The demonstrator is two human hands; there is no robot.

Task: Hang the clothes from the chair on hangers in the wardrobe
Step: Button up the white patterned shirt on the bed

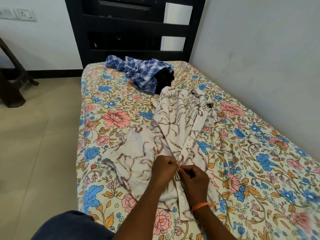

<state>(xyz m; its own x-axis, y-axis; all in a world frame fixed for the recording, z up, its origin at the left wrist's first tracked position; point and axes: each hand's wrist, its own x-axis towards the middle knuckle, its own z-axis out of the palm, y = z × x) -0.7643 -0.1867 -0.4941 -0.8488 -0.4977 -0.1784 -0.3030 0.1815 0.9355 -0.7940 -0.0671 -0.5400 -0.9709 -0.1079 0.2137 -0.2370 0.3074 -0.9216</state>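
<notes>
- White shirt (173,129) with brown vein print: spread lengthwise, rumpled, front placket up, collar at far end.
- Blue plaid shirt (138,73): bunched farther off, possibly wrapping a dark garment (164,80).

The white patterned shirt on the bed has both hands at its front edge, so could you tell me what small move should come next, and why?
Probably finish that button: the left hand and right hand pinch the white patterned shirt at its front strip, with no hanger in view.
</notes>
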